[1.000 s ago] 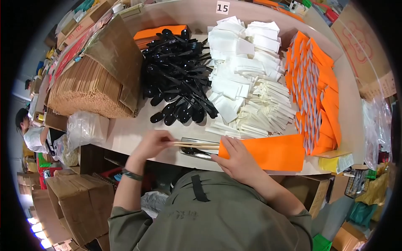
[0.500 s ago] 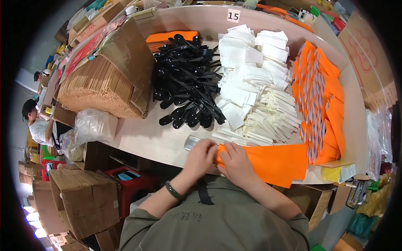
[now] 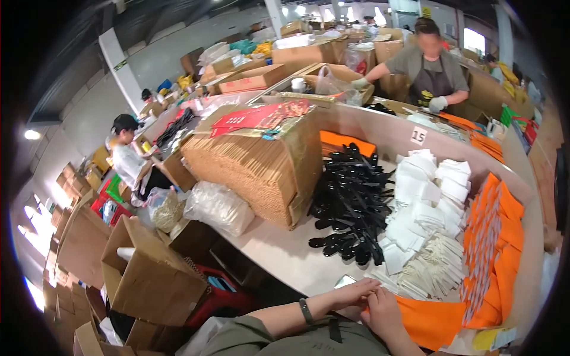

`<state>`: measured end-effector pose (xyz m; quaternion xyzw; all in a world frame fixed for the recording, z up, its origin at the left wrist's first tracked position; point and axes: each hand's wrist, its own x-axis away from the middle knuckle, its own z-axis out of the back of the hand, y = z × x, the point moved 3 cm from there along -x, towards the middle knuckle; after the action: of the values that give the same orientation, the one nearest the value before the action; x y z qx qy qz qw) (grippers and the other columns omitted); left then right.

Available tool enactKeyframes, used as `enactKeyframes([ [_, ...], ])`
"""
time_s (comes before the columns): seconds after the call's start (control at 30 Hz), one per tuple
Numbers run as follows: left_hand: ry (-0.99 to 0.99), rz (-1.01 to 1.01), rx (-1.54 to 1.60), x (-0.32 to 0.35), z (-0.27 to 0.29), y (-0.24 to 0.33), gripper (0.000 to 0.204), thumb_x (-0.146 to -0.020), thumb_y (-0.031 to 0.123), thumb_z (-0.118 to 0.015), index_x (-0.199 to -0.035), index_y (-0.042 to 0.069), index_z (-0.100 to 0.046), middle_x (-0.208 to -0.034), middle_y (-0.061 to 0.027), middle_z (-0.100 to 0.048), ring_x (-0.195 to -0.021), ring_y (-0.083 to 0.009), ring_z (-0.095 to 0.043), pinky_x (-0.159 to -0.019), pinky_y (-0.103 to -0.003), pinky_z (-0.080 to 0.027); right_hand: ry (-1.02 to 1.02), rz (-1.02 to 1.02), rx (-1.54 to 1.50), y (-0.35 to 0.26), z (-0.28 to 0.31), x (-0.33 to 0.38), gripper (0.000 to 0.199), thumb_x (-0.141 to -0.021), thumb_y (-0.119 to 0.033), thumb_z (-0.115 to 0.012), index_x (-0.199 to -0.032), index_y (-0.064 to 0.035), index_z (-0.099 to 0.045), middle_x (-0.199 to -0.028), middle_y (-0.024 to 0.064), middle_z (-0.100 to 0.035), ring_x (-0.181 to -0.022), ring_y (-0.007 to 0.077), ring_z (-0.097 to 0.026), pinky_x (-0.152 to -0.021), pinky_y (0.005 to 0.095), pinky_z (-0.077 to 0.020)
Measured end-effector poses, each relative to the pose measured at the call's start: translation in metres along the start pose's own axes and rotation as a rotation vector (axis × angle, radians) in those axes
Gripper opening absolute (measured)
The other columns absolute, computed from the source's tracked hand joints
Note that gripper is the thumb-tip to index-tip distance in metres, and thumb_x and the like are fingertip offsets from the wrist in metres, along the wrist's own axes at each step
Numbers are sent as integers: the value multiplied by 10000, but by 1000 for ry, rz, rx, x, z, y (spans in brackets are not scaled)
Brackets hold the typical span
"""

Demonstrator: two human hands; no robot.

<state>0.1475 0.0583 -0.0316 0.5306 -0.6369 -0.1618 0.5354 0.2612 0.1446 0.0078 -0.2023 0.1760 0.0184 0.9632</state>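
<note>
Orange sleeve [image 3: 430, 322], at near edge of worktop [image 3: 279, 252], R of centre: L end at the person's hands, R end just beside the column of orange sleeves [image 3: 499, 255]. R hand [image 3: 385, 314] is curled round the sleeve's L end. L hand [image 3: 351, 294], w/ dark bracelet [image 3: 306, 311] at the wrist, reaches in from L, fingers bent & meeting the R hand; fingertips partly hidden, so can't tell if it pinches anything. Silvery item [image 3: 344, 280], partly covered, lies just beyond the L hand.

Mid-distance, L to R: clear plastic bag [image 3: 219, 207], bulging; carton [image 3: 304, 163] packed w/ pale wooden sticks [image 3: 237, 175], red sheet [image 3: 255, 120] on top; heap of black spoons [image 3: 350, 199]; flat white packets [image 3: 412, 184], overlapping, w/ narrow off-white strips [image 3: 436, 267] on the near side; then the sleeve column, grey edges showing.

Far side of worktop: flat orange stack [image 3: 350, 143] behind the spoons, by the low partition [image 3: 386, 133]. Beyond, far R: co-worker in dark apron [image 3: 424, 89], gloved hands apart. Far L: 2nd co-worker [image 3: 129, 157], dark cap, white top.
</note>
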Motion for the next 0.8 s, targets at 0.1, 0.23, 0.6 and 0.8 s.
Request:
enactKeyframes([
  [0.1,-74,-42,49,-7,16,-13,525,-1057,416,-460,-1472,109,-370,-1191,-67,-627,-1012,-126,-593,-863,-287,-493,49,-69,162,-5,5,0,491,-646,-218,-780,-1048,-26,-574,-1057,177,-592,-1015,352,-569,-900,482,-448],
  [0.23,90,-326,-624,25,7,6,606,-1029,340,-551,-1510,68,-302,-1185,-141,-669,-1037,-210,-646,-936,-342,-502,-60,-125,140,1,-2,6,545,-641,-260,-808,-1089,-50,-580,-1006,133,-568,-978,322,-558,-845,450,-441],
  [0.6,251,-786,-1698,37,18,33,215,-764,184,-694,-938,104,-597,-787,-110,-572,-734,-331,-590,-631,-474,-466,159,-68,-233,-4,13,-14,104,-794,-179,-645,-820,-85,-609,-726,137,-540,-679,318,-603,-578,464,-479],
  [0.8,724,-592,-1232,71,55,81,441,-656,192,-818,-971,61,-539,-765,-105,-609,-746,-317,-618,-643,-400,-497,9,-638,25,113,181,-7,210,-753,-204,-800,-705,-87,-633,-799,100,-581,-787,296,-601,-651,426,-478],
])
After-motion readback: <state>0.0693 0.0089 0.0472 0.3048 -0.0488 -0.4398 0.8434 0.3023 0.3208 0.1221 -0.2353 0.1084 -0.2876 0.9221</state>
